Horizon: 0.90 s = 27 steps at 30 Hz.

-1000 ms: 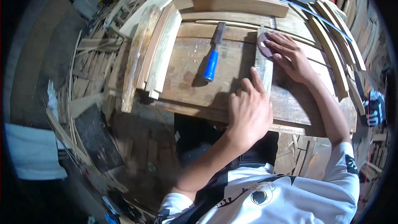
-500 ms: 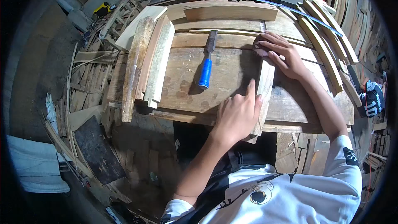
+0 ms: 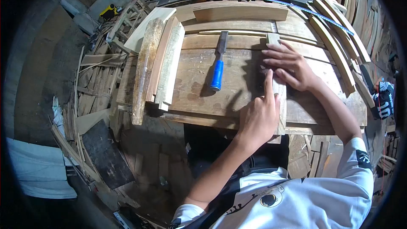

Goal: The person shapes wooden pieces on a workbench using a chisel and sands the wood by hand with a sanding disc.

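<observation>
Running nearly straight from front to back, the pale wooden strip lay on the plank bench, its near end at the front edge. Across it, the right hand had its fingers slightly spread; any pinch underneath was hidden. The left hand pointed its index finger forward, other fingers curled. A blue-handled chisel lay leftward; scrap wood littered the floor.
</observation>
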Each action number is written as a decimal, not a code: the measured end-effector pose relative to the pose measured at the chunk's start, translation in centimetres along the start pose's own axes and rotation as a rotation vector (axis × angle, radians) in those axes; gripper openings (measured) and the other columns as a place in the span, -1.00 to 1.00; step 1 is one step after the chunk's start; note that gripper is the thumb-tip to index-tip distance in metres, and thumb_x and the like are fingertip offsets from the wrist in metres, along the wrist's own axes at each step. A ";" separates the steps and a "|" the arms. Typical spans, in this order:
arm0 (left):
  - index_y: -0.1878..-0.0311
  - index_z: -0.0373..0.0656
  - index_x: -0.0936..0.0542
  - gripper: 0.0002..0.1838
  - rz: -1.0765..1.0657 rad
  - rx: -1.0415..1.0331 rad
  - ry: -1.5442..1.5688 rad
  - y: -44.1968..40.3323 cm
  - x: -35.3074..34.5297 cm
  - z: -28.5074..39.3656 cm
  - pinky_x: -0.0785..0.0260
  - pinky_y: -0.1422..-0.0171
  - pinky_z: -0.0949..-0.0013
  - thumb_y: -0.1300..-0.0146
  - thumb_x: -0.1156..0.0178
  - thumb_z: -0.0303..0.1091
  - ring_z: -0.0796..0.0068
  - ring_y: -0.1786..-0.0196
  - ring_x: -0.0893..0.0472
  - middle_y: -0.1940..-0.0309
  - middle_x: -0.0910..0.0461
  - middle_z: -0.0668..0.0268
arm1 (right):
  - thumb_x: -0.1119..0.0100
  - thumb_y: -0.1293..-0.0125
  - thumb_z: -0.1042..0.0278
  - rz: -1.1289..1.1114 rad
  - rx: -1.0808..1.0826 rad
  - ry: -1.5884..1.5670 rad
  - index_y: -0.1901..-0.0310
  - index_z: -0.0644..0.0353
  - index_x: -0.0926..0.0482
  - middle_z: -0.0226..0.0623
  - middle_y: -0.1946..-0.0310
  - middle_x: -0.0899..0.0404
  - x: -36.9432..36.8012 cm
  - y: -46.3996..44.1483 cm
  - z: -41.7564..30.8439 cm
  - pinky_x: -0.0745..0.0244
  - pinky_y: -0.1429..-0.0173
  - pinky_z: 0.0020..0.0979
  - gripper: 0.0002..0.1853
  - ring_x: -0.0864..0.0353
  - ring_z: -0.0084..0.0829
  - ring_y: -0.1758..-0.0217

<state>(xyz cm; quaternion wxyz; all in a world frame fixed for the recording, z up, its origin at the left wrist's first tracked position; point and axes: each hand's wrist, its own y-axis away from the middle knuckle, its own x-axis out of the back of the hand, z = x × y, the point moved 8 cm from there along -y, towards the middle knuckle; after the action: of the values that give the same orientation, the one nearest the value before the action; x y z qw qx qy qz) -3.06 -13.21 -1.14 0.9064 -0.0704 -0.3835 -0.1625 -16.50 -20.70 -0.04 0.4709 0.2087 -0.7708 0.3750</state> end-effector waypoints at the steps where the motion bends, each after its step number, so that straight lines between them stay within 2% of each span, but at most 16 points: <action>1: -0.64 -0.14 -0.02 -0.30 -0.006 0.005 0.003 0.0 0.0 0.1 -0.53 0.23 -0.31 -0.59 -0.03 -0.18 -0.35 0.36 -0.69 0.48 -0.66 -0.27 | -0.04 -0.49 0.22 0.044 -0.046 -0.030 -0.33 0.13 -0.63 -0.12 -0.45 -0.50 0.2 -0.1 1.3 0.05 -0.72 0.14 -0.54 -0.30 -0.06 -0.63; 3: -0.64 -0.15 -0.03 -0.31 0.005 -0.004 0.034 -0.1 -0.2 0.1 -0.50 0.24 -0.33 -0.59 -0.03 -0.17 -0.37 0.37 -0.68 0.48 -0.66 -0.26 | 0.00 -0.54 0.22 0.125 -0.177 -0.011 -0.34 0.16 -0.61 -0.12 -0.48 -0.47 0.9 -0.5 4.0 0.06 -0.70 0.18 -0.55 -0.29 -0.02 -0.63; 4: -0.63 -0.17 -0.09 -0.32 -0.006 0.036 -0.001 0.0 0.2 0.2 -0.54 0.10 -0.27 -0.58 -0.05 -0.17 -0.35 0.21 -0.71 0.29 -0.67 -0.33 | -0.02 -0.55 0.26 0.165 -0.187 0.033 -0.34 0.16 -0.62 -0.11 -0.46 -0.49 1.5 -0.6 4.8 -0.03 -0.69 0.17 -0.57 -0.31 0.00 -0.62; 6: -0.62 -0.24 -0.14 -0.31 0.148 -0.070 -0.136 -0.1 1.0 0.7 -0.53 -0.11 -0.16 -0.56 -0.08 -0.16 -0.30 -0.07 -0.66 -0.08 -0.55 -0.39 | -0.10 -0.50 0.32 0.191 -0.108 0.070 -0.32 0.18 -0.62 -0.08 -0.42 -0.54 1.5 -0.4 3.8 -0.15 -0.66 0.12 -0.58 -0.36 0.01 -0.59; 7: -0.61 -0.32 -0.14 -0.28 0.057 -0.056 -0.131 -0.7 1.0 0.8 -0.46 -0.32 -0.06 -0.55 -0.10 -0.16 -0.24 -0.30 -0.52 -0.32 -0.32 -0.33 | -0.17 -0.45 0.37 0.185 -0.046 0.055 -0.30 0.23 -0.63 -0.05 -0.38 -0.56 1.3 -0.2 2.6 -0.24 -0.64 0.05 -0.58 -0.42 0.00 -0.55; 8: -0.63 -0.38 -0.08 -0.23 0.099 -0.131 -0.215 -1.4 0.9 1.0 -0.30 -0.51 -0.15 -0.53 -0.08 -0.16 -0.29 -0.48 -0.35 -0.45 -0.19 -0.39 | -0.22 -0.41 0.38 0.154 -0.026 -0.029 -0.29 0.28 -0.62 -0.01 -0.37 -0.57 0.8 0.1 1.6 -0.24 -0.65 0.01 -0.56 -0.43 -0.02 -0.54; 10: -0.64 -0.43 -0.02 -0.18 0.171 -0.272 -0.352 -2.8 0.6 2.1 0.06 -0.67 -0.29 -0.51 -0.01 -0.11 -0.31 -0.66 -0.04 -0.56 -0.04 -0.40 | -0.23 -0.40 0.41 0.194 -0.054 -0.165 -0.31 0.29 -0.59 0.01 -0.36 -0.57 1.0 0.1 0.7 -0.24 -0.65 -0.01 -0.54 -0.44 -0.02 -0.54; 11: -0.64 -0.47 0.01 -0.14 0.070 -0.278 -0.239 -4.3 -0.3 2.0 0.31 -0.71 -0.34 -0.49 0.06 -0.04 -0.26 -0.73 0.18 -0.64 0.12 -0.38 | -0.23 -0.39 0.44 0.243 -0.124 -0.252 -0.31 0.29 -0.58 0.04 -0.35 -0.58 1.3 0.2 1.0 -0.28 -0.63 -0.03 -0.54 -0.47 -0.02 -0.51; 14: -0.63 -0.49 0.01 -0.09 -0.033 -0.263 -0.144 -8.6 -1.4 2.2 0.34 -0.73 -0.30 -0.50 0.09 0.08 -0.18 -0.74 0.18 -0.65 0.10 -0.32 | -0.21 -0.44 0.39 0.342 -0.260 -0.640 -0.55 0.23 -0.27 -0.03 -0.56 -0.31 -0.4 1.7 5.8 -0.32 -0.60 -0.10 -0.32 -0.33 -0.14 -0.61; 15: -0.62 -0.52 0.01 -0.06 0.034 -0.297 -0.176 -9.8 -1.5 1.9 0.32 -0.76 -0.19 -0.51 0.09 0.13 -0.16 -0.74 0.16 -0.65 0.06 -0.31 | -0.21 -0.47 0.34 0.289 -0.299 -0.719 -0.64 0.16 -0.07 -0.02 -0.61 -0.18 -0.9 2.0 6.9 -0.27 -0.63 -0.12 -0.21 -0.28 -0.16 -0.63; 16: -0.60 -0.58 -0.01 -0.05 0.042 -0.333 -0.199 -10.3 -1.6 1.8 0.28 -0.78 -0.06 -0.52 0.09 0.15 -0.15 -0.74 0.16 -0.64 0.06 -0.33 | -0.19 -0.52 0.30 0.328 -0.264 -0.795 -0.65 0.12 -0.04 0.08 -0.56 -0.25 -0.8 1.7 6.8 -0.21 -0.65 -0.12 -0.22 -0.31 -0.13 -0.60; 18: -0.58 -0.61 -0.03 -0.07 0.022 -0.358 -0.128 -9.1 -2.1 1.4 0.27 -0.79 0.01 -0.53 0.04 0.09 -0.19 -0.74 0.18 -0.64 0.06 -0.35 | -0.10 -0.59 0.24 0.231 -0.304 -0.899 -0.67 0.08 -0.02 0.15 -0.51 -0.32 -0.9 1.9 6.4 -0.19 -0.64 -0.12 -0.26 -0.31 -0.11 -0.60; 20: -0.57 -0.61 -0.04 -0.13 0.029 -0.365 -0.249 -4.6 -2.4 2.8 0.25 -0.77 -0.11 -0.52 -0.08 -0.06 -0.29 -0.72 0.20 -0.64 0.12 -0.38 | 0.17 -0.69 0.02 0.184 -0.321 -0.648 -0.63 0.16 -0.13 0.10 -0.48 -0.40 -1.0 1.8 6.7 -0.25 -0.59 -0.14 -0.37 -0.39 -0.09 -0.55; 23: -0.60 -0.55 0.00 -0.10 -0.062 -0.323 -0.311 0.3 -3.2 4.7 0.22 -0.74 -0.23 -0.53 -0.08 0.00 -0.25 -0.73 0.20 -0.65 0.16 -0.35 | 0.22 -0.71 0.01 0.187 -0.293 -0.436 -0.53 0.31 -0.31 0.02 -0.47 -0.45 -1.0 1.3 6.2 -0.23 -0.60 -0.18 -0.39 -0.41 -0.10 -0.55; 25: -0.62 -0.52 0.03 -0.08 -0.093 -0.320 -0.306 0.7 -3.3 4.8 0.21 -0.73 -0.27 -0.53 -0.07 0.02 -0.23 -0.74 0.19 -0.66 0.17 -0.33 | 0.25 -0.72 0.01 0.162 -0.267 -0.382 -0.51 0.31 -0.35 0.04 -0.48 -0.43 -0.9 0.7 5.2 -0.22 -0.61 -0.15 -0.41 -0.38 -0.06 -0.57; 27: -0.60 -0.53 -0.06 -0.13 -0.045 -0.322 -0.324 -2.6 -3.0 3.7 0.18 -0.76 -0.11 -0.54 -0.07 0.00 -0.18 -0.74 0.17 -0.65 0.08 -0.32 | 0.31 -0.72 -0.03 0.175 -0.226 -0.412 -0.47 0.33 -0.41 0.08 -0.45 -0.45 -0.9 0.6 5.1 -0.21 -0.62 -0.13 -0.38 -0.36 0.00 -0.57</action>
<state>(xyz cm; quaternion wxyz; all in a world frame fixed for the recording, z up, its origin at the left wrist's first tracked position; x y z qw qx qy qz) -8.39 -13.98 -0.69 0.8062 -0.2306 -0.4947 -0.2284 -19.41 -24.26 -2.45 0.2900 0.1590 -0.9027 0.2752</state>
